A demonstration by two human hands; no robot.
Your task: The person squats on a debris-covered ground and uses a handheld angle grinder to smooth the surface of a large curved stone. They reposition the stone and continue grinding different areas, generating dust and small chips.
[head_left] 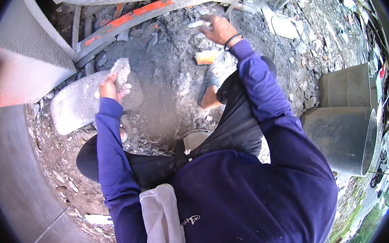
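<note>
My left hand (112, 87) is closed around a rough, pale grey chunk of concrete (122, 71), holding it above the end of a flat grey slab (72, 106). My right hand (220, 30) reaches out over the rubble with its fingers apart and slightly blurred, and I see nothing in its grip. Just beyond those fingertips lies a small whitish piece (195, 24). A broken orange brick piece (207, 57) sits on the ground below that hand, close to my sandalled foot (208, 84).
A metal frame with peeling orange paint (138, 11) runs across the far side. To the left stands a large pale container (31, 75) beside a concrete strip (13, 172). Two grey buckets (337, 135) lie on their sides at right. Rubble and wire (280, 50) cover the ground.
</note>
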